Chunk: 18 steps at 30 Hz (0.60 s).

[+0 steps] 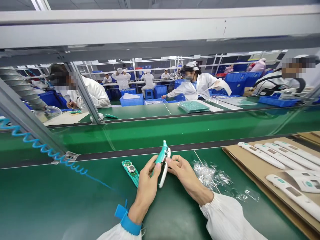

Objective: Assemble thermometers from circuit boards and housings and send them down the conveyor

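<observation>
The left hand (146, 185) grasps a teal casing piece (161, 155) between its thumb and bent fingers, with the piece's narrow tip pointing up and away from the person. The right hand (186, 173) has its thumb and fingertips closed on a slim white casing piece (163, 175), tilted alongside the teal one; whether the two are joined cannot be told. Both pieces are held up in front of the person, above the green work surface (85, 203).

Just beyond the left hand, a teal housing with an exposed circuit board (131, 169) lies at a slant on the surface — its near end partly hidden by the hand. A blue wrist strap (131, 223) circles the left wrist, and a coiled blue cord (45, 146) hangs at the left. Crumpled clear plastic film (208, 173) lies to the right, near the right hand. Farther right, a cardboard sheet (241, 160) bears several white handheld device casings (261, 155), some with small display windows.

Across the green divider (160, 131), a co-worker in a white coat (200, 86) reaches out an arm at the opposite bench — a green stack (193, 106) and a blue bin (132, 100) are near.
</observation>
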Each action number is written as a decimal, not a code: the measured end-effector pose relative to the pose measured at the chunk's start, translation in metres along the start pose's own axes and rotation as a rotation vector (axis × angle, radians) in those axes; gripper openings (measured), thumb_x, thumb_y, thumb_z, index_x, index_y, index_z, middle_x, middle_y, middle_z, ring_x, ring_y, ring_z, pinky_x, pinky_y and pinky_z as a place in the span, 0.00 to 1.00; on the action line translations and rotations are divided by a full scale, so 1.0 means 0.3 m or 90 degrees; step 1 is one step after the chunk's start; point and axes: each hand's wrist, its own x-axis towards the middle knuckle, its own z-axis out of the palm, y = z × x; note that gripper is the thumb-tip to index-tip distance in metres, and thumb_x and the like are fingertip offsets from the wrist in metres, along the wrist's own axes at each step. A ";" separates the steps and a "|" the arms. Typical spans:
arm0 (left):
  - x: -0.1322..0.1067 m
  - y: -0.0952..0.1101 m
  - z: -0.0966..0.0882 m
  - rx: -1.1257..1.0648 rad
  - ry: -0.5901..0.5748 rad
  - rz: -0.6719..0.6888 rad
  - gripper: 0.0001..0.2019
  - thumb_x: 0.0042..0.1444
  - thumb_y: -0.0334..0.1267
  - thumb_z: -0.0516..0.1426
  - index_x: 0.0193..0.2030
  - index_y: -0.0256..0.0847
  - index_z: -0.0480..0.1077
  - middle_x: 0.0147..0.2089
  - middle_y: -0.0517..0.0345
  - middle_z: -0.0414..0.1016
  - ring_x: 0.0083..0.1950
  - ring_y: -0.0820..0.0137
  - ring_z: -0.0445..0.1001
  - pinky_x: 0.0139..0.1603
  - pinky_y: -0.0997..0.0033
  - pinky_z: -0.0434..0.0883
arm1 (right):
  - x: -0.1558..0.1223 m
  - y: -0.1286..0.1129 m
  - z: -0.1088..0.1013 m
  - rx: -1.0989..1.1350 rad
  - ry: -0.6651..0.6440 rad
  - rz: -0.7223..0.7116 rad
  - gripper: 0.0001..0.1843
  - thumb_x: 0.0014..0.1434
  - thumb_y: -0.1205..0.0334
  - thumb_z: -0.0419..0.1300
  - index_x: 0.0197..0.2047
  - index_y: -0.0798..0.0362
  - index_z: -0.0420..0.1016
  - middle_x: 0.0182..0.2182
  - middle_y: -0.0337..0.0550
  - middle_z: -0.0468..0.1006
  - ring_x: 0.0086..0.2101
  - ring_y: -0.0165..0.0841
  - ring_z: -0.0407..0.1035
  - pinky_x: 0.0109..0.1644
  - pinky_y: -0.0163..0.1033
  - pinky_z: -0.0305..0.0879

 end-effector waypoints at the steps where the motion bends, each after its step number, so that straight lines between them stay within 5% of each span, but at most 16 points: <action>1: -0.006 0.003 0.005 0.015 -0.015 -0.001 0.30 0.57 0.55 0.60 0.63 0.42 0.68 0.52 0.50 0.79 0.54 0.62 0.75 0.56 0.65 0.69 | -0.003 0.015 -0.005 0.026 -0.006 -0.008 0.21 0.55 0.44 0.68 0.35 0.50 0.65 0.33 0.42 0.80 0.38 0.37 0.76 0.56 0.52 0.67; 6: -0.034 0.038 0.027 0.044 -0.060 -0.018 0.30 0.57 0.54 0.59 0.63 0.41 0.70 0.45 0.52 0.81 0.51 0.58 0.76 0.51 0.64 0.72 | -0.013 0.027 -0.057 0.044 -0.048 -0.027 0.29 0.57 0.45 0.67 0.55 0.48 0.63 0.48 0.47 0.80 0.46 0.40 0.76 0.59 0.53 0.67; 14: -0.033 0.019 0.013 0.224 -0.035 0.015 0.28 0.60 0.55 0.56 0.62 0.42 0.69 0.43 0.53 0.81 0.44 0.60 0.77 0.44 0.65 0.72 | -0.026 0.007 -0.071 -0.004 -0.073 -0.046 0.28 0.59 0.48 0.66 0.57 0.47 0.63 0.52 0.46 0.78 0.51 0.39 0.73 0.62 0.50 0.63; 18: -0.029 0.032 0.004 0.233 -0.062 0.017 0.27 0.61 0.54 0.55 0.61 0.42 0.70 0.49 0.51 0.80 0.48 0.60 0.76 0.48 0.65 0.71 | -0.033 -0.014 -0.067 0.005 -0.085 -0.040 0.28 0.60 0.49 0.66 0.58 0.47 0.63 0.53 0.46 0.77 0.53 0.39 0.72 0.64 0.49 0.62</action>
